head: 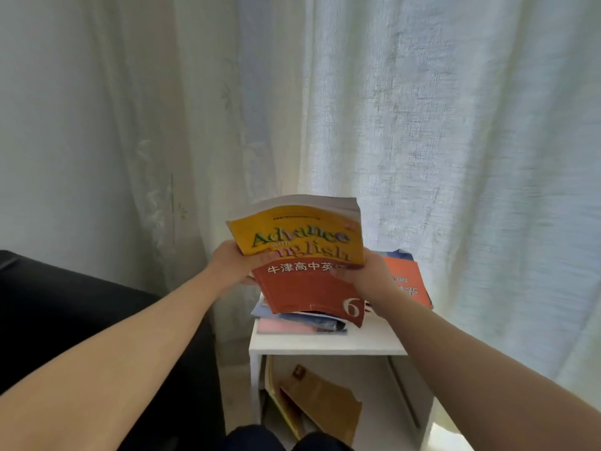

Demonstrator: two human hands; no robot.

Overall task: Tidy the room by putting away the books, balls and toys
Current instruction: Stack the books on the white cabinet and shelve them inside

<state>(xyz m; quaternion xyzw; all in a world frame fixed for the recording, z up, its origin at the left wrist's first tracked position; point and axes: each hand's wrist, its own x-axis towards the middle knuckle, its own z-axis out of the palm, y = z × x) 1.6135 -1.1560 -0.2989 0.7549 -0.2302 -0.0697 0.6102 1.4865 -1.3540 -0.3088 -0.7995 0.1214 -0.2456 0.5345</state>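
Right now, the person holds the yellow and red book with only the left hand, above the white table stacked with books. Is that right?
Not quite. The head view shows both hands on it: the left hand grips the yellow and red book at its left edge, the right hand at its right edge. It is above the white table stacked with books.

White curtains hang behind a white shelf beside a black sofa.
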